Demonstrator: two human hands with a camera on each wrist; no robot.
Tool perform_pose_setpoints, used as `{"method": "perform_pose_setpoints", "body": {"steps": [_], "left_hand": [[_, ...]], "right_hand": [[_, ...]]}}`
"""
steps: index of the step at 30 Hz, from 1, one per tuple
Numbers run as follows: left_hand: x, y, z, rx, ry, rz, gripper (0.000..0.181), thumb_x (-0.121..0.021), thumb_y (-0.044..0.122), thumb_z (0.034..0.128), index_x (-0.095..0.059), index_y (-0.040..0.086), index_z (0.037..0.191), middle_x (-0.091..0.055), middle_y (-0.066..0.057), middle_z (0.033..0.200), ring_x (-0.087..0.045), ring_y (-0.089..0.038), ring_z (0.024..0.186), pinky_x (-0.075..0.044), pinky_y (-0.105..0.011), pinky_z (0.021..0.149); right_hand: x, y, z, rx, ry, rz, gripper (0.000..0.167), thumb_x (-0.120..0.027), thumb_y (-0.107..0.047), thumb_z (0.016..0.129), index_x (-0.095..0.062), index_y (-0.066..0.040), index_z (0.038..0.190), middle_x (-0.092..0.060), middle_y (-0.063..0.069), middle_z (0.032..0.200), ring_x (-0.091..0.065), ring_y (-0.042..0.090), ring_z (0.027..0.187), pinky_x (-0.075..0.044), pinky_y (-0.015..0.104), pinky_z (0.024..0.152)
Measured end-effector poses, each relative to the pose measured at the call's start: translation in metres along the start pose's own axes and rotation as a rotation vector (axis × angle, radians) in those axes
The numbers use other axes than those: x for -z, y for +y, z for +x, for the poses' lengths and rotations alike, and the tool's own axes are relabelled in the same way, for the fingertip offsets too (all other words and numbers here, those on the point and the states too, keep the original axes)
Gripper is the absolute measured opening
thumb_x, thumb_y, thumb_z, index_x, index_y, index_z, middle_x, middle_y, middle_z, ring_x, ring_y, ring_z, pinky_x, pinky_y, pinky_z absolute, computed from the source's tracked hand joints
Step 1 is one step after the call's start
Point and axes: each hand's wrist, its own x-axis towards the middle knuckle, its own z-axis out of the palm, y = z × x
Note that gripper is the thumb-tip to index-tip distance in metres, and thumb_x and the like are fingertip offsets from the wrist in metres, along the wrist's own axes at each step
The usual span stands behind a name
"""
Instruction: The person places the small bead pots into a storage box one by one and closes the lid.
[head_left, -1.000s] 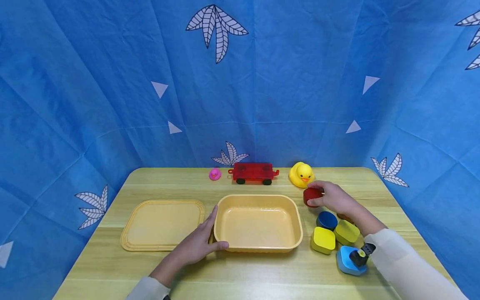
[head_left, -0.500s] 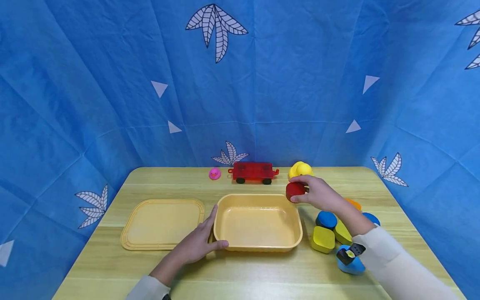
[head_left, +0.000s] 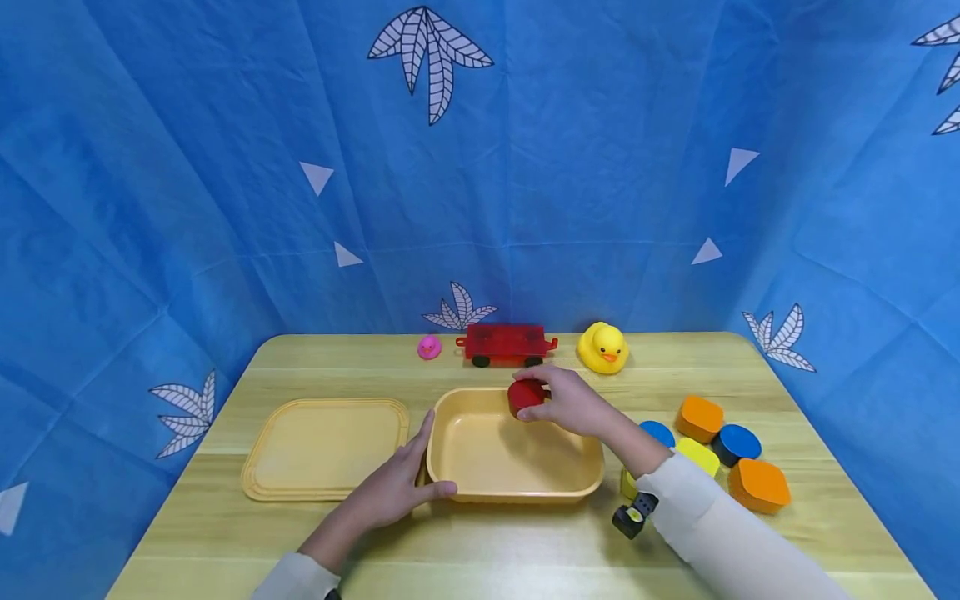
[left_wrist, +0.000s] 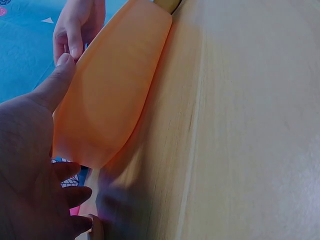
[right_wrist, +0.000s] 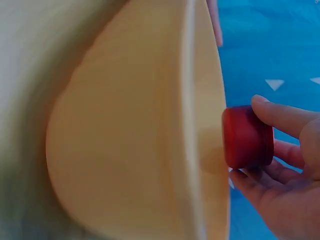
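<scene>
Pinched a red, rounded, plastic-looking block between the thumb and fingers of the right grip, above the back of a pale-orange, rectangular plastic tub; could not tell whether touching it. Spread the thumb and fingers of the left grip around the tub's near left corner, apparently to steady it. Seemed at the placing step, likely needing next to lower the block inside and let go. Had orange, blue and yellow rounded blocks at right on the wooden desk.
</scene>
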Motion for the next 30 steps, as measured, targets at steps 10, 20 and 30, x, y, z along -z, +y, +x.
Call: {"method": "perform_pose_setpoints", "body": {"steps": [10, 20, 30], "left_hand": [[0.002, 0.004, 0.001, 0.006, -0.011, -0.018, 0.115, -0.072, 0.063, 0.0878, 0.002, 0.024, 0.168, -0.025, -0.016, 0.169, -0.036, -0.043, 0.148, -0.037, -0.061, 0.116], [0.002, 0.004, 0.0, -0.007, -0.007, -0.042, 0.114, -0.076, 0.054, 0.0891, 0.0, 0.021, 0.168, -0.03, -0.018, 0.166, -0.041, -0.039, 0.146, -0.038, -0.057, 0.117], [0.001, 0.003, 0.0, -0.014, -0.012, -0.059, 0.115, -0.076, 0.054, 0.0894, 0.001, 0.019, 0.167, -0.032, -0.019, 0.165, -0.043, -0.036, 0.144, -0.038, -0.055, 0.117]], "right_hand": [[-0.048, -0.011, 0.02, 0.046, -0.022, 0.057, 0.056, -0.087, -0.015, 0.084, -0.066, -0.005, 0.135, -0.068, 0.012, 0.131, -0.062, 0.029, 0.116, -0.053, 0.046, 0.102], [-0.086, -0.022, 0.034, 0.034, -0.038, -0.019, 0.056, -0.087, -0.016, 0.084, -0.066, -0.005, 0.135, -0.067, 0.012, 0.132, -0.061, 0.027, 0.116, -0.051, 0.045, 0.105], [-0.099, -0.027, 0.037, 0.001, -0.029, -0.06, 0.056, -0.088, -0.013, 0.083, -0.066, -0.004, 0.134, -0.066, 0.013, 0.132, -0.059, 0.029, 0.118, -0.049, 0.046, 0.108]]}}
